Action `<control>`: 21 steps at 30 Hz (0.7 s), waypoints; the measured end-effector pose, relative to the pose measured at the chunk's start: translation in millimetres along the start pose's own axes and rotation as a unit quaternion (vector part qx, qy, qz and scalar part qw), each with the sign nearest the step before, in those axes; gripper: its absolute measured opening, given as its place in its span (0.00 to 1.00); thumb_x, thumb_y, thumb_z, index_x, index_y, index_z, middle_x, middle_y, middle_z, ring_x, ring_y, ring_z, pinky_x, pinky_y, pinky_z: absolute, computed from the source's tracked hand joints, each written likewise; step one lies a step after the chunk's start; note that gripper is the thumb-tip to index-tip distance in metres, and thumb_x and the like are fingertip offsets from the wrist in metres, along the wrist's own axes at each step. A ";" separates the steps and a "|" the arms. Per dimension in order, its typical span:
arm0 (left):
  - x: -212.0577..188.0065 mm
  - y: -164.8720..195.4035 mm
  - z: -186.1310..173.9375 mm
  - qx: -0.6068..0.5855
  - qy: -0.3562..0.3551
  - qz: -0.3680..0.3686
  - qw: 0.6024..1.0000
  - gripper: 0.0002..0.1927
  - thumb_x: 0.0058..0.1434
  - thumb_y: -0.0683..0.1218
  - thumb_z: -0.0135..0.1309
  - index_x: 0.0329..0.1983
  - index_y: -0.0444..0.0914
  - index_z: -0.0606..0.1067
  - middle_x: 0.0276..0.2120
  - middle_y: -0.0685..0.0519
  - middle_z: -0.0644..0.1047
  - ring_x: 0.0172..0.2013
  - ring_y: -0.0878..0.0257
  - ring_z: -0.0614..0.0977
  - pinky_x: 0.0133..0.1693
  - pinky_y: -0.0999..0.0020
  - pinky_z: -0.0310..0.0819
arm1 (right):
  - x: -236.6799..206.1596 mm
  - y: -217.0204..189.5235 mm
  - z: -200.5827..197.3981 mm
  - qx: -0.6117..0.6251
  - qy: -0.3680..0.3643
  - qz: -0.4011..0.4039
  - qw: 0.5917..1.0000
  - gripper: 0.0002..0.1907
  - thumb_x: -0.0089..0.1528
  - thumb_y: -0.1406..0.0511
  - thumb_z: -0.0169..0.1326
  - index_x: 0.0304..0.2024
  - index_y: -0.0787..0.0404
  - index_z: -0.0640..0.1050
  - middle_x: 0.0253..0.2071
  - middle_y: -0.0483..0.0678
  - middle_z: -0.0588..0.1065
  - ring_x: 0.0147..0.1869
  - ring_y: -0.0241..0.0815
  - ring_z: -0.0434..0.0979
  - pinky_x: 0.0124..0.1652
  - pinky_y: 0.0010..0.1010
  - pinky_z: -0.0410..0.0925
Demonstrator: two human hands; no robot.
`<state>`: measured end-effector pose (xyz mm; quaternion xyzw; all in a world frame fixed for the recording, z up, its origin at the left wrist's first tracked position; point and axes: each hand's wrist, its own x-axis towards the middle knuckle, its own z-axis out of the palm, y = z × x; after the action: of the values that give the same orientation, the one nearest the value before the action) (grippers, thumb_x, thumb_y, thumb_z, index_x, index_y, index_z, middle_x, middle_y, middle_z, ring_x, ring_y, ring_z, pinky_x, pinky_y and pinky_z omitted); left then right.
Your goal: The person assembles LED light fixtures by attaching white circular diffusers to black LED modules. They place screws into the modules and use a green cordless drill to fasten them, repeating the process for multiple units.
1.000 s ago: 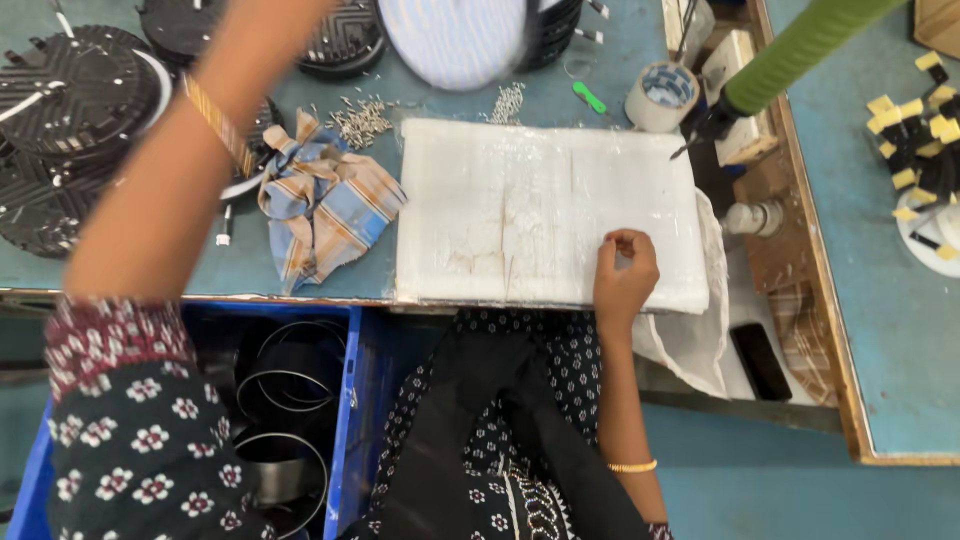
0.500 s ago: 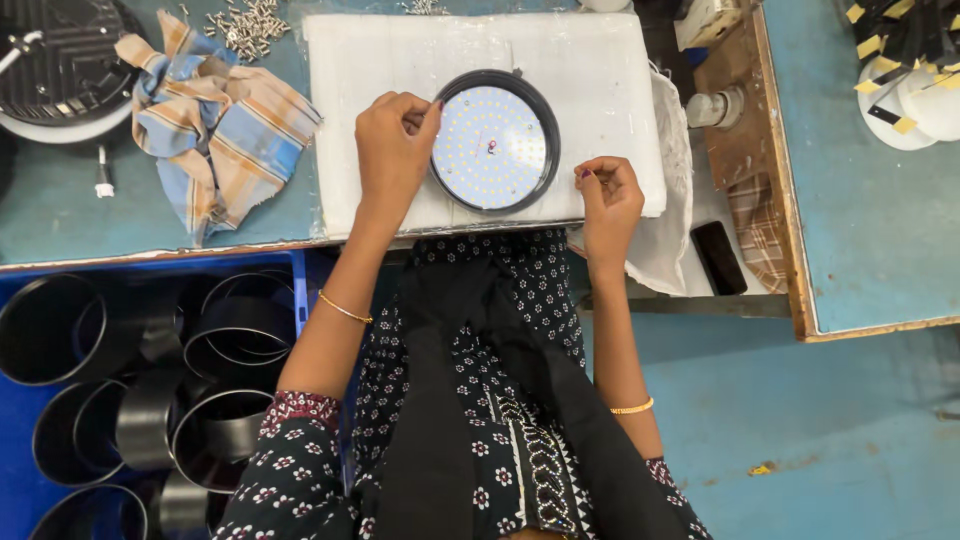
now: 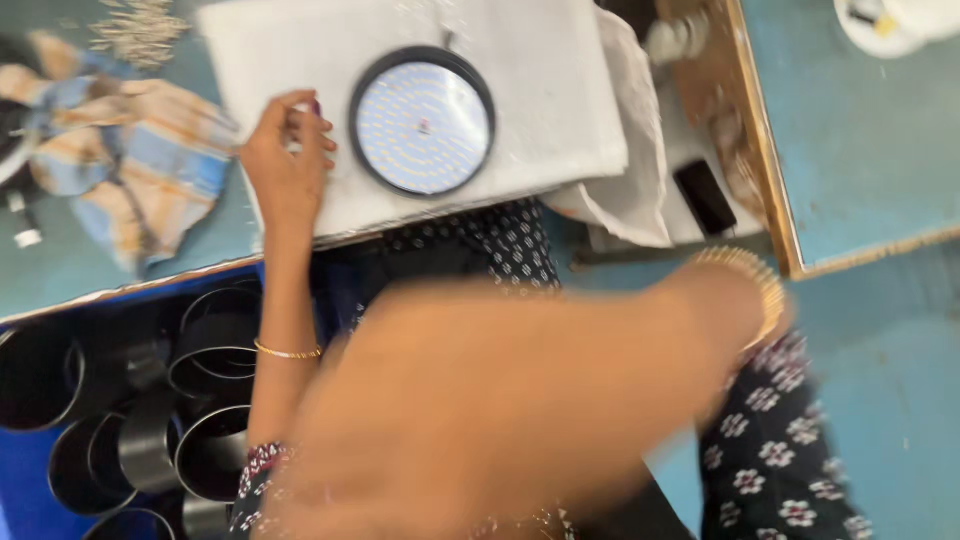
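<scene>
A blurred right forearm (image 3: 520,400) swept across the foreground, its hand out of view, so the state of those fingers could not be told. Beyond it, black metal rings (image 3: 150,400) sat in a blue bin (image 3: 20,480) below the surface edge. Farther off, the left hand (image 3: 285,165) rested on the white foam pad (image 3: 560,110), fingers curled together on a small dark item, too blurred to identify, just beside the round lamp (image 3: 422,120). The lamp lay face up on the pad, near its front edge. A checked cloth (image 3: 140,180) and a pile of screws (image 3: 135,35) lay behind on the left. With the lamp unheld and one arm swinging close, a knock could have slid it off the pad into the bin.
</scene>
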<state>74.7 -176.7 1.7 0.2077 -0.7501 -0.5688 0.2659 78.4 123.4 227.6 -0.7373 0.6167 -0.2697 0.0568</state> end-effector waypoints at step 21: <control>48.4 -21.6 88.1 0.168 -0.006 0.129 0.977 0.07 0.76 0.36 0.53 0.48 0.29 0.82 0.34 0.52 0.79 0.31 0.73 0.73 0.32 0.74 0.64 | -197.7 -2.7 -126.0 -0.049 -0.238 0.350 0.905 0.29 0.64 0.47 0.45 0.66 0.44 0.68 0.43 0.45 0.78 0.45 0.42 0.79 0.36 0.38 0.69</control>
<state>-18.5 -146.7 -29.9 0.1472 -0.8570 -0.3968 0.2941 3.4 341.3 270.8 -0.5182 0.8158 -0.0187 0.2561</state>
